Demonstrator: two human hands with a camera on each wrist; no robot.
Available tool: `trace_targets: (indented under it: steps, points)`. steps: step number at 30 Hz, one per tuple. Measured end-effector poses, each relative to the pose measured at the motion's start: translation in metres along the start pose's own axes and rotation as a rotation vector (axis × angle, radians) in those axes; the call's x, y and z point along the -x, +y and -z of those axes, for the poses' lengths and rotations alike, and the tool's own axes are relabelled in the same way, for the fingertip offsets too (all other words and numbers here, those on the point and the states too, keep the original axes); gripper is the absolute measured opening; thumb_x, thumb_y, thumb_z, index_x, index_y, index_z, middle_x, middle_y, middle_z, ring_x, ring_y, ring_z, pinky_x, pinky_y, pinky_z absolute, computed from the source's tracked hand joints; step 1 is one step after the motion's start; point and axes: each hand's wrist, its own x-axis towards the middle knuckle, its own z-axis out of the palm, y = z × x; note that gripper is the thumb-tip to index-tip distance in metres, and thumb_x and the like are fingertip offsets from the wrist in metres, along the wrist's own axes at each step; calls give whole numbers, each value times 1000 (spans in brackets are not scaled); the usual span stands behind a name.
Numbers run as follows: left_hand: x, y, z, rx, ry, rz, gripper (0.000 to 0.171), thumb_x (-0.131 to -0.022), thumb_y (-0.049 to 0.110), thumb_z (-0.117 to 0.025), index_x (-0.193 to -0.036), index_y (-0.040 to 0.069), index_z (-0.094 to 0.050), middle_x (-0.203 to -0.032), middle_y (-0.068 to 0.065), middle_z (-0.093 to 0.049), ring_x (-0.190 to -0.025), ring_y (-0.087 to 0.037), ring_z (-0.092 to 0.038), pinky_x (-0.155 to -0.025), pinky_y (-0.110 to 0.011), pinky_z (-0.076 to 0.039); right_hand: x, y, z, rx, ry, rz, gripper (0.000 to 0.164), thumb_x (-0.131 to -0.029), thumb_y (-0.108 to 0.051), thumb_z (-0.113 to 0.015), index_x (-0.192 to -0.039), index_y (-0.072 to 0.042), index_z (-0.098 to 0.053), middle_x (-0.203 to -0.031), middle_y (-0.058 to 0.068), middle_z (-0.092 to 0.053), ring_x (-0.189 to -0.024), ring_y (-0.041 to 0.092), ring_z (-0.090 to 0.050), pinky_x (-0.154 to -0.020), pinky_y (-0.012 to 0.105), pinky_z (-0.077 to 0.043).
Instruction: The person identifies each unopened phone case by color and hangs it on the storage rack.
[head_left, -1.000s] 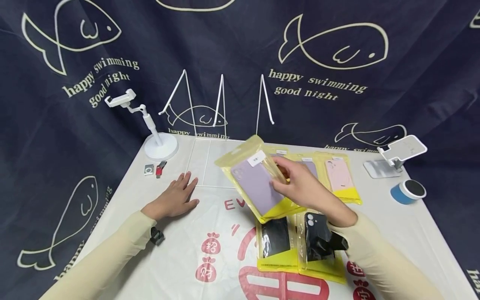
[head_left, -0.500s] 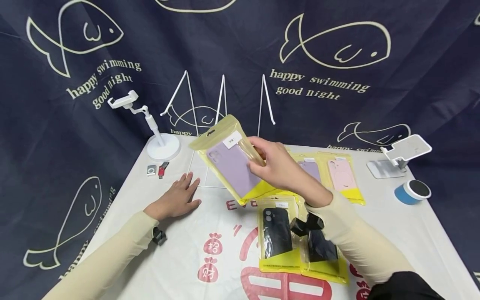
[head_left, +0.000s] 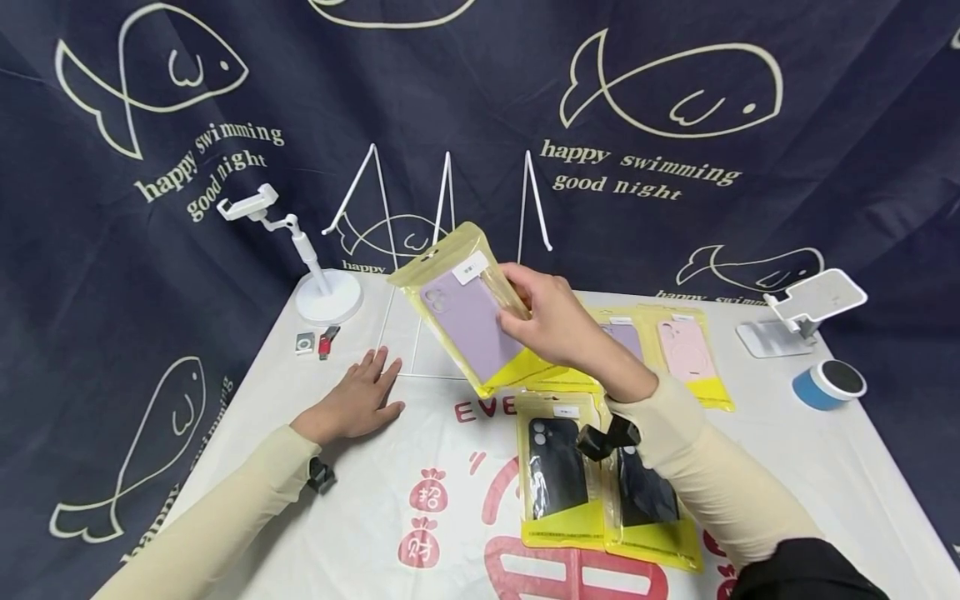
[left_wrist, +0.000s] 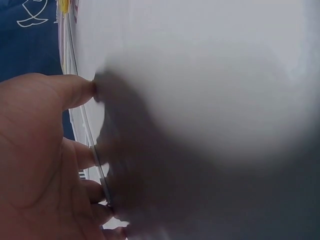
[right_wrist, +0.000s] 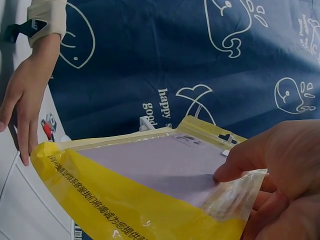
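Observation:
My right hand [head_left: 553, 321] pinches a bagged phone case [head_left: 476, 325] by its right edge, thumb on the front. The case is lilac, inside a clear and yellow zip bag with a white label, held tilted above the table. In the right wrist view the bag's yellow lower end [right_wrist: 110, 200] faces the camera, with the hanging hole at the far end. My left hand [head_left: 354, 400] lies palm down on the table, fingers spread. Its fingertips are right at the base wire of a white wire rack [head_left: 384, 204], whose arms stand behind the bag.
More bagged cases lie at right: black ones [head_left: 555, 475] in front, a lilac one [head_left: 624, 333] and a pink one [head_left: 686, 350] behind. White phone stands [head_left: 328, 296] flank the table, with a blue cylinder [head_left: 821, 387] at right. A red USB stick [head_left: 325, 346] sits at left.
My right hand has carried the bagged lilac case up and left, away from the other bags towards the rack, then nearly stopped. My left hand has stayed in place.

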Motion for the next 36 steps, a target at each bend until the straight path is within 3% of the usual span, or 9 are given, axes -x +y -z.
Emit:
trace_targets:
  steps: [6,13,20,27,36]
  points:
    - [3,1,2,20,3,-5,76,-99,43,-54,-156,-1,-29,-164,-32,-14,-152,-51,-15,-120,-65,-22,-5,4,-5,29,27,7,39,-87,-3,-63,-126,-5,-63,-93,14,-74,-75,22,-64,-65,31,-52]
    - [2,-2,-1,11,7,-8,76,-100,43,-53,-157,0,-29,-164,-31,-14,-152,-51,-15,-120,-65,-22,-13,8,-10,32,40,-9,41,-86,-3,-63,-127,-5,-63,-96,15,-75,-78,24,-65,-66,33,-53]
    - [2,-3,-1,-10,-11,-4,76,-100,45,-52,-157,0,-28,-164,-31,-14,-153,-50,-14,-119,-65,-23,-27,22,-21,30,93,45,39,-87,-2,-62,-126,-3,-63,-100,17,-75,-77,26,-66,-64,32,-52]
    - [1,-2,3,-19,-41,12,76,-101,45,-50,-158,0,-25,-165,-31,-11,-153,-50,-12,-120,-66,-21,-42,32,-30,56,160,88,33,-86,-3,-63,-119,-2,-64,-86,15,-71,-70,26,-59,-61,31,-43]
    - [1,1,5,-29,-68,11,77,-102,46,-49,-158,0,-24,-165,-30,-8,-154,-49,-10,-120,-65,-21,-64,42,-36,54,239,62,27,-85,-5,-64,-112,-4,-66,-72,10,-60,-63,23,-50,-59,30,-37]
